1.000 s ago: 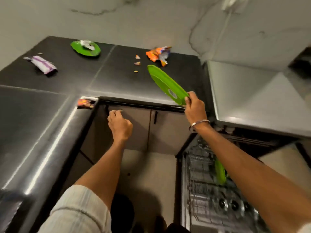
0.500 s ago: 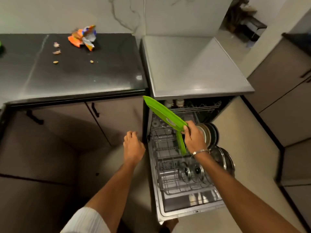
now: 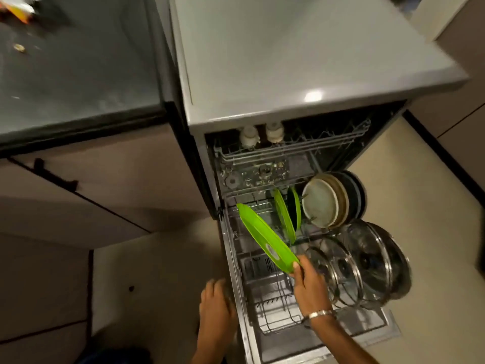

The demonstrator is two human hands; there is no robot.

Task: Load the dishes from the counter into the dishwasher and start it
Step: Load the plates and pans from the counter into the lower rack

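Observation:
My right hand pinches the near rim of a green plate, held tilted over the left part of the pulled-out lower rack of the open dishwasher. Two other green plates stand upright in the rack behind it, beside a stack of white and dark plates. Glass lids and a steel pot fill the rack's right side. My left hand hangs with relaxed fingers at the rack's left edge; whether it touches the rack is unclear.
The dark counter lies to the upper left with an orange wrapper and crumbs. Cabinet doors with a black handle are below it. Two white cups sit in the upper rack. Beige floor surrounds the dishwasher door.
My view swung from the counter to the dishwasher. My right hand carried the green plate down over the lower rack. My left hand dropped beside the rack's left edge.

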